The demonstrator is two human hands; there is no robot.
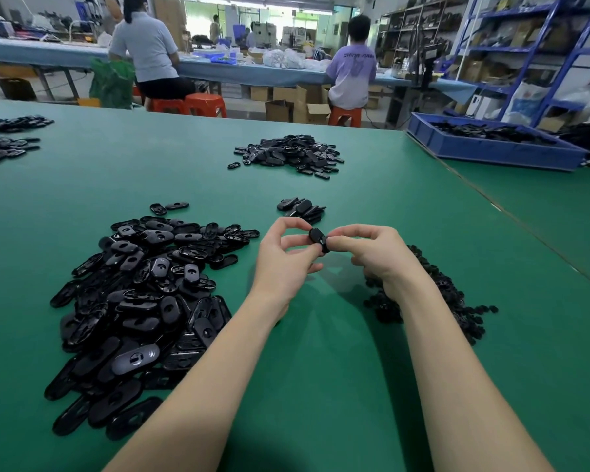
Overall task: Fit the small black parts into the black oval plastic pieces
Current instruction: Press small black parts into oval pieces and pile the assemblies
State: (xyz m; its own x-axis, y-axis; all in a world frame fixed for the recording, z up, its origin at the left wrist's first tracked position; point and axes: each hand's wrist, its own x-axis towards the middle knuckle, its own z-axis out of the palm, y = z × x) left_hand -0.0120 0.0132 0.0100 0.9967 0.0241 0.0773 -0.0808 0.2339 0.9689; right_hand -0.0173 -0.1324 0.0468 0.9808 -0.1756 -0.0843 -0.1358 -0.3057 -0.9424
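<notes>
At lower left we noted the oval pieces (pixel 143 301) heaped on the bench (pixel 321 369). At centre, left hand (pixel 283 257) and right hand (pixel 372 253) both pinched one oval piece (pixel 318 239), long axis running between the grips.

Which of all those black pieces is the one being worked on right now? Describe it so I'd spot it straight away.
Start at the green table, between the big heap of oval pieces on the left and the small parts on the right. Above the gap, the left hand and right hand meet. The black piece pinched between their fingertips is the only one off the table.
</notes>
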